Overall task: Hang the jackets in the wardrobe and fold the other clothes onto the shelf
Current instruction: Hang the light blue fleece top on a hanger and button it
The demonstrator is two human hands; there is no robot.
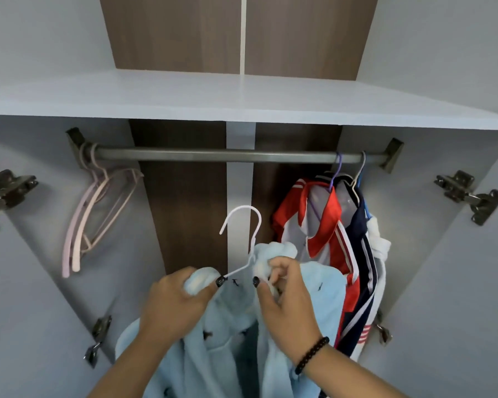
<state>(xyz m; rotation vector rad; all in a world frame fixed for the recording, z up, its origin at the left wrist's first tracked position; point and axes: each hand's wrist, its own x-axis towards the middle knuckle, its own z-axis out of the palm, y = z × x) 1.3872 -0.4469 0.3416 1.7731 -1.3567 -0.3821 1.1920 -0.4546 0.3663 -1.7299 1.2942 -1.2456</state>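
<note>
Below the rail, at the wardrobe's open front: left grip clenched round a bunched fold of the pale blue fleece jacket, thumb tip touching the left arm of the white wire hanger. Right grip pinching the jacket's collar fabric at the hanger's right shoulder, fingers curled, dark beaded bracelet on the wrist. Hanger threaded into the neck of the jacket, hook standing free and upright, well below the rail and not yet hooked on. Jacket hanging down between both forearms, small dark marks scattered over the fleece. Further out, to the right: red-and-white jacket on a purple hanger, and just beside it a navy striped jacket on a pale hanger, both hooked over the grey metal rail. To the left: a cluster of bare pink hangers hooked at the rail's far left end, tilted against the side wall. Above the rail: pale grey shelf, brown wood-grain back panel behind. At both edges: metal door hinges on the side panels.
</note>
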